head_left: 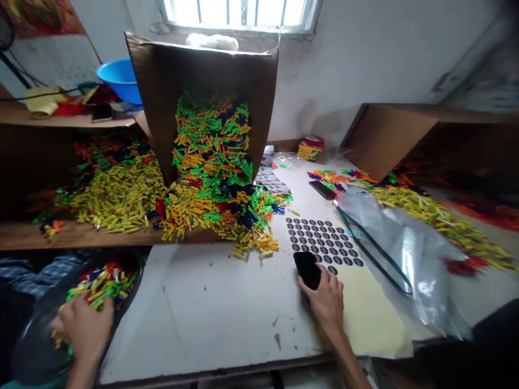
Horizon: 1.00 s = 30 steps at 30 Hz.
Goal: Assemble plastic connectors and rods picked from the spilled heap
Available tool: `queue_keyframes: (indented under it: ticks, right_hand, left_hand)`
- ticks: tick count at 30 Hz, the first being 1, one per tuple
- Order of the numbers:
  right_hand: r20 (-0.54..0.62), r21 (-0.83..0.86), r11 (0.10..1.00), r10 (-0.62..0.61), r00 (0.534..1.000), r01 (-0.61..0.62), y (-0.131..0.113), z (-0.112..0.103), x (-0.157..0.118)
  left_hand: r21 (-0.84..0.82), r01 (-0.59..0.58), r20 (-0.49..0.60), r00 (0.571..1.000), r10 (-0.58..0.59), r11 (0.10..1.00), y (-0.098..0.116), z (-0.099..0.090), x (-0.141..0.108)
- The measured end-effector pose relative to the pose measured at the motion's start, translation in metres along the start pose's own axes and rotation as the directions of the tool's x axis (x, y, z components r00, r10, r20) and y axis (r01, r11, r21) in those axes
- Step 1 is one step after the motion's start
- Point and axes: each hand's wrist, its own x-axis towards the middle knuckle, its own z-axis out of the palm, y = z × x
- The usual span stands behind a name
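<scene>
My left hand (pixel 83 329) is over a black basin (pixel 38 340) at the lower left, slightly blurred. Its thumb stands apart from the loosely bent fingers, and I make out nothing held between them. Small plastic pieces (pixel 107 281) in yellow, green, red and blue lie in the basin around the hand. At the right, my right hand (pixel 326 302) grips a black smartphone (pixel 307 269) by its side, low over the white tabletop (pixel 219 324). Just beyond the phone is a sheet of round black stickers (pixel 324 240), with a pale yellow backing sheet (pixel 373 313) beside my wrist.
An upright cardboard box (pixel 263 102) spills colourful pieces (pixel 214 156) onto the table. More yellow pieces (pixel 117 194) heap on the left shelf. Clear plastic bags (pixel 421 259), a green strap (pixel 375 251), another phone (pixel 322 189) and a second cardboard box (pixel 385 140) are at the right.
</scene>
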Motion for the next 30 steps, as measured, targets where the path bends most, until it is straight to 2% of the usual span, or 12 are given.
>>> queue_keyframes:
  ticks: [2,4,7,10,13,17,19,21,25,26,28,30]
  right_hand:
    - [0.031,-0.062,0.997,0.044,0.999,-0.042,0.005,0.009,0.003]
    - [0.044,-0.102,0.993,0.067,0.997,-0.062,0.004,0.018,0.006]
    - [0.029,-0.027,0.999,-0.032,0.999,0.033,-0.020,0.033,0.017]
    - [0.060,0.197,0.950,-0.257,0.964,0.241,-0.071,0.049,0.042]
    - [0.063,0.313,0.873,-0.411,0.909,0.373,-0.129,0.066,0.075]
    - [0.163,0.224,0.863,-0.492,0.855,0.453,-0.180,0.086,0.111]
    - [0.197,0.201,0.836,-0.545,0.815,0.511,-0.189,0.093,0.121]
    - [0.199,0.215,0.819,-0.570,0.797,0.532,-0.191,0.095,0.127]
    - [0.142,0.262,0.830,-0.538,0.831,0.493,-0.185,0.084,0.130]
    - [0.109,0.319,0.832,-0.508,0.855,0.454,-0.183,0.079,0.128]
    - [0.095,0.548,0.782,-0.411,0.907,0.297,-0.180,0.070,0.118]
    - [0.214,0.800,0.600,-0.303,0.929,0.011,-0.176,0.059,0.102]
  left_hand:
    - [0.012,-0.112,-0.090,0.989,0.113,0.994,0.035,0.017,-0.018]
    - [-0.094,-0.316,0.017,0.948,0.319,0.944,0.083,0.037,-0.039]
    - [-0.266,-0.460,0.252,0.815,0.521,0.847,0.161,0.071,-0.058]
    - [-0.281,-0.523,0.436,0.677,0.593,0.805,0.222,0.109,-0.057]
    - [-0.272,-0.544,0.483,0.636,0.602,0.794,0.254,0.138,-0.046]
    - [-0.357,-0.514,0.470,0.623,0.625,0.780,0.257,0.152,-0.037]
    - [-0.411,-0.459,0.458,0.644,0.614,0.788,0.249,0.150,-0.036]
    - [-0.463,-0.366,0.436,0.699,0.566,0.808,0.241,0.145,-0.037]
    - [-0.616,-0.048,0.432,0.814,0.388,0.786,0.234,0.133,-0.039]
    - [-0.674,0.079,0.461,0.822,0.335,0.735,0.235,0.129,-0.040]
    - [-0.756,0.373,0.559,0.795,0.235,0.537,0.240,0.120,-0.044]
    - [-0.747,0.587,0.654,0.733,0.186,0.312,0.248,0.107,-0.050]
